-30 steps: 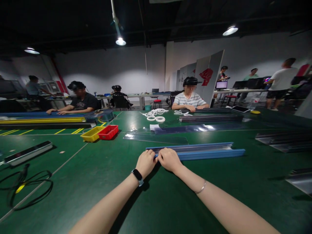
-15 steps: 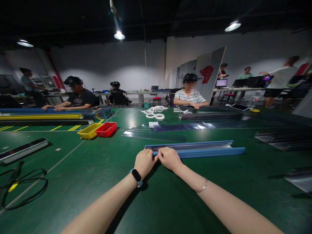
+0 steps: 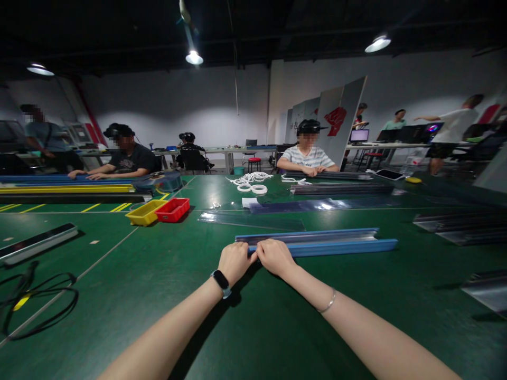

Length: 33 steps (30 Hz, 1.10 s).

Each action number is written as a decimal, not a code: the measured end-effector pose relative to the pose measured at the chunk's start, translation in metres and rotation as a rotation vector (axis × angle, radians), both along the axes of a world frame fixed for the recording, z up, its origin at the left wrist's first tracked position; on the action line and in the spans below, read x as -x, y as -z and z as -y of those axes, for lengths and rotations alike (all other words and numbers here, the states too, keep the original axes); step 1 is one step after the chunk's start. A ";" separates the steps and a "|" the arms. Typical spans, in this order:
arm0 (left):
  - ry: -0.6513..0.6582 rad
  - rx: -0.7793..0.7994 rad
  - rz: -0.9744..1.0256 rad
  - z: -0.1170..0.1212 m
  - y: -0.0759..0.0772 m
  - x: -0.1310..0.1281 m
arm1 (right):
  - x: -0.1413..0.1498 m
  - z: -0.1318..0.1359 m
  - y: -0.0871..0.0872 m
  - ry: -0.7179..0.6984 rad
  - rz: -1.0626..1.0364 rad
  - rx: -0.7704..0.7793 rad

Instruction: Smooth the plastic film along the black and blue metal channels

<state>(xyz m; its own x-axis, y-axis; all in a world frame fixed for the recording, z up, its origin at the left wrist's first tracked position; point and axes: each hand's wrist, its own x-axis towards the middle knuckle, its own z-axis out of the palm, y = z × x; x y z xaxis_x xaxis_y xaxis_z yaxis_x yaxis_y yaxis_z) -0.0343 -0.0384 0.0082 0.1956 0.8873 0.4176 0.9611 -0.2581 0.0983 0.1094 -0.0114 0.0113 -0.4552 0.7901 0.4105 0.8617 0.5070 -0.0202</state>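
Note:
A long blue channel-shaped profile (image 3: 340,247) lies crosswise on the green table (image 3: 253,327), its pale inner groove facing up. My left hand (image 3: 234,263) is closed on its left end, with a watch on that wrist. Right beside it, my right hand (image 3: 275,256) grips the near blue edge, fingers curled over the rim. The two thumbs almost meet. My fingertips are hidden inside the channel, so I cannot tell whether they press on anything small there.
Beyond the profile lie clear plastic strips (image 3: 253,220), white tape rings (image 3: 259,189) and dark profiles (image 3: 340,189). A yellow bin (image 3: 143,212) and a red bin (image 3: 173,210) stand left. Black cable (image 3: 43,306) lies near left. Co-workers sit across the table.
My hands and the blue profile stay practically in place. In the background, a standing person at far left has turned and shifted, and the co-worker opposite has moved their hands slightly.

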 end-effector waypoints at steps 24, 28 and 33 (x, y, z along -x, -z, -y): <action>-0.039 0.040 0.920 -0.003 0.003 0.055 | -0.002 0.010 -0.013 0.010 -0.003 0.064; -0.113 0.020 1.165 -0.020 0.015 0.070 | 0.009 0.015 -0.015 -0.088 -0.003 0.015; -0.078 0.089 1.279 -0.026 0.021 0.073 | 0.039 0.021 -0.012 -0.124 0.009 -0.005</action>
